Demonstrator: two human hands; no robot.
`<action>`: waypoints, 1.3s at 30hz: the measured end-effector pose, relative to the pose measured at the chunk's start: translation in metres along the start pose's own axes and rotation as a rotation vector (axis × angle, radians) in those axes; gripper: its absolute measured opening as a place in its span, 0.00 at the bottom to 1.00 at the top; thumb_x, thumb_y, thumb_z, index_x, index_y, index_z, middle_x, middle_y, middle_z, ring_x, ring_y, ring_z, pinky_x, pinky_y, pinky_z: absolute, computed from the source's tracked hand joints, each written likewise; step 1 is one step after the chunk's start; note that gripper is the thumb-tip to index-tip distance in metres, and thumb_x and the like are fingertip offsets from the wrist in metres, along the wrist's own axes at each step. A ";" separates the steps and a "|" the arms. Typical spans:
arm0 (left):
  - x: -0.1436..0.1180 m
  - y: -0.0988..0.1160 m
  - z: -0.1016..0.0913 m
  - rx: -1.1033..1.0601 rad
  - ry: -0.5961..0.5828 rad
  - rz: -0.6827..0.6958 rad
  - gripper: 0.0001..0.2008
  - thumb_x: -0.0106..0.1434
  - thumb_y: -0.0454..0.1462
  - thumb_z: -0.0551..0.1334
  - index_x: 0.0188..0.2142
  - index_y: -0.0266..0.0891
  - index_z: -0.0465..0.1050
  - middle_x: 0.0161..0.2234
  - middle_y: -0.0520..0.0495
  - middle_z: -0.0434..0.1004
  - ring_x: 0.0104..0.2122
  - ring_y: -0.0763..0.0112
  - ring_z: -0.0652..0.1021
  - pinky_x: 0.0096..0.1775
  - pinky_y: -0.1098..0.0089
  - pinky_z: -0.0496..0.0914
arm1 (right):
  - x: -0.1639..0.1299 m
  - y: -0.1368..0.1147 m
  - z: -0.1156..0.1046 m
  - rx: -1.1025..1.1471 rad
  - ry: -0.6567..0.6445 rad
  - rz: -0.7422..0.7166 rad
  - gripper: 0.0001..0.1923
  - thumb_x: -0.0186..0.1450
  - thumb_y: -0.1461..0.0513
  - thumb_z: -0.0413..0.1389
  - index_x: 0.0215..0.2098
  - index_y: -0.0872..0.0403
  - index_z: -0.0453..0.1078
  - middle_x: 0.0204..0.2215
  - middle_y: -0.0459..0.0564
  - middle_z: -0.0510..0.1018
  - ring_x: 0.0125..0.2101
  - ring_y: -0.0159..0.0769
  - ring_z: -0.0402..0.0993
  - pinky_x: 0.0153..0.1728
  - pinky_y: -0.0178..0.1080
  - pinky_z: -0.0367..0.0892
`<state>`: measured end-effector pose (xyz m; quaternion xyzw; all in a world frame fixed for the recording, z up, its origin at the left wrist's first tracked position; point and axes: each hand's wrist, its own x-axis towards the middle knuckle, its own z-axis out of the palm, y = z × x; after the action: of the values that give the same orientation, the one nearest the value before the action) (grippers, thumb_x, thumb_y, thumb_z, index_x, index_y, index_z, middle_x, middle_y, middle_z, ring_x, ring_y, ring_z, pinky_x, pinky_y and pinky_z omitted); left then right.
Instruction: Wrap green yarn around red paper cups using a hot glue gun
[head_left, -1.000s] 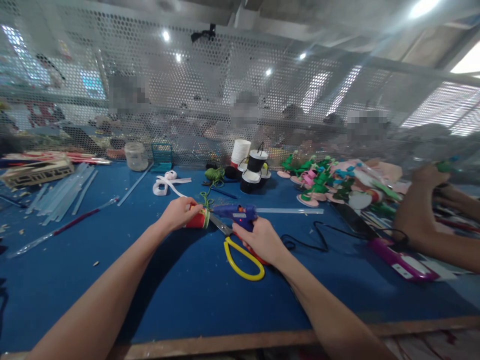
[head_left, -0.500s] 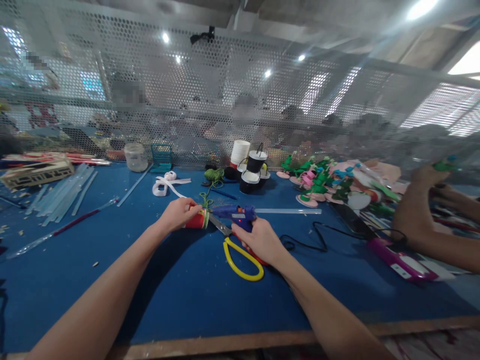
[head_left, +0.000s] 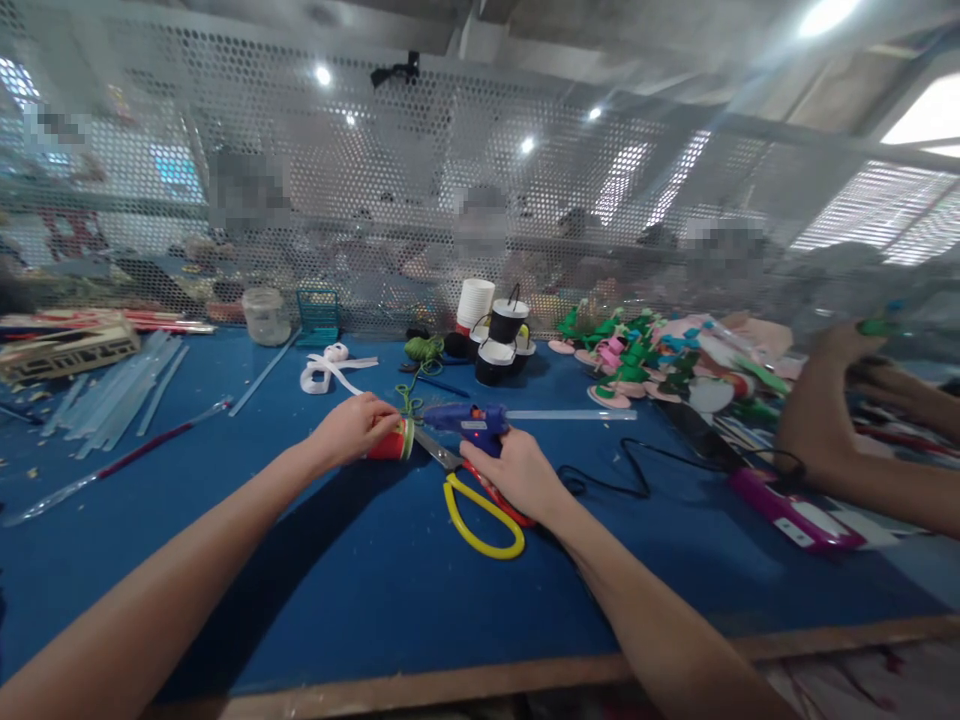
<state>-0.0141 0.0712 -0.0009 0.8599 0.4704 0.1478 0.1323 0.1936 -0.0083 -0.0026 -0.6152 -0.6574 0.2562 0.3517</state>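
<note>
While a small red cup [head_left: 388, 446] with a pale yellowish-green rim is being held tilted on its side, its mouth is facing right, and its left part is being covered by the left hand [head_left: 352, 430]. Thumb and fingers are being kept closed on its wall; whether it is also resting on the blue-topped bench [head_left: 345, 590] cannot be told. It is being held near the middle of the bench, well in from the near edge.

By the right hand [head_left: 525, 475], a blue-purple plastic glue gun [head_left: 474, 422] is being gripped with fingers wrapped around its handle. Its nozzle is pointing at the cup's rim, but contact cannot be made out. From its rear, a long translucent glue stick [head_left: 574, 414] is protruding.

Metal scissors with yellow and red handles [head_left: 439, 453] are lying below the gun, the red handle being partly hidden by the right hand. Beyond the cup, a white ribbon [head_left: 335, 353] and a ball of green yarn [head_left: 424, 349] are lying towards the bench's far edge.
</note>
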 end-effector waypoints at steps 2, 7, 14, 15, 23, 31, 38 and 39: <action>-0.008 0.000 0.000 0.079 -0.012 0.078 0.22 0.57 0.48 0.54 0.45 0.37 0.69 0.42 0.40 0.72 0.41 0.60 0.72 0.43 0.64 0.65 | 0.002 -0.004 -0.004 0.002 -0.007 0.010 0.10 0.56 0.58 0.51 0.19 0.53 0.60 0.10 0.41 0.67 0.14 0.31 0.67 0.20 0.32 0.63; -0.025 -0.007 0.008 0.191 0.013 0.124 0.31 0.47 0.44 0.65 0.50 0.38 0.62 0.45 0.39 0.68 0.44 0.56 0.70 0.44 0.61 0.65 | 0.008 -0.017 -0.011 0.049 -0.074 0.021 0.08 0.56 0.60 0.53 0.24 0.57 0.68 0.12 0.44 0.71 0.15 0.30 0.67 0.20 0.31 0.63; -0.022 0.000 0.012 0.224 0.049 0.104 0.27 0.51 0.43 0.63 0.50 0.39 0.62 0.43 0.41 0.68 0.44 0.57 0.70 0.43 0.60 0.67 | 0.004 -0.003 0.007 0.060 0.047 0.002 0.10 0.57 0.57 0.51 0.25 0.56 0.68 0.13 0.44 0.70 0.16 0.32 0.69 0.20 0.33 0.65; -0.019 0.005 0.012 0.234 0.049 0.084 0.27 0.50 0.43 0.63 0.50 0.39 0.62 0.44 0.40 0.68 0.44 0.57 0.70 0.43 0.61 0.67 | 0.004 0.000 0.009 0.049 0.058 0.003 0.10 0.56 0.57 0.51 0.25 0.55 0.67 0.13 0.44 0.70 0.16 0.33 0.70 0.20 0.33 0.65; -0.012 0.021 0.027 0.162 0.119 0.010 0.29 0.52 0.45 0.61 0.52 0.38 0.60 0.44 0.40 0.67 0.45 0.56 0.70 0.43 0.61 0.67 | 0.006 0.001 0.006 0.044 0.127 0.002 0.12 0.55 0.55 0.51 0.24 0.56 0.67 0.12 0.45 0.71 0.15 0.34 0.69 0.20 0.34 0.65; -0.017 0.002 0.014 0.235 0.080 0.037 0.28 0.49 0.42 0.64 0.49 0.40 0.62 0.46 0.41 0.68 0.46 0.57 0.69 0.44 0.61 0.67 | 0.000 0.001 0.003 -0.069 0.059 -0.078 0.11 0.56 0.56 0.51 0.20 0.52 0.65 0.10 0.44 0.70 0.15 0.36 0.69 0.22 0.36 0.64; -0.017 0.004 0.005 0.360 -0.013 0.047 0.29 0.46 0.44 0.66 0.48 0.41 0.64 0.46 0.41 0.69 0.45 0.54 0.71 0.42 0.59 0.68 | -0.002 -0.001 0.002 -0.170 0.013 -0.128 0.13 0.57 0.55 0.50 0.18 0.51 0.65 0.12 0.46 0.70 0.22 0.41 0.73 0.26 0.37 0.65; -0.017 0.005 0.004 0.366 -0.013 0.048 0.29 0.46 0.44 0.66 0.48 0.41 0.64 0.46 0.41 0.69 0.44 0.54 0.71 0.42 0.59 0.68 | -0.002 -0.002 0.002 -0.178 0.011 -0.145 0.13 0.57 0.55 0.50 0.18 0.51 0.65 0.12 0.46 0.70 0.22 0.41 0.73 0.26 0.37 0.65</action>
<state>-0.0177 0.0537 -0.0055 0.8815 0.4680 0.0573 -0.0269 0.1909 -0.0107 -0.0029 -0.5964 -0.7183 0.1673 0.3168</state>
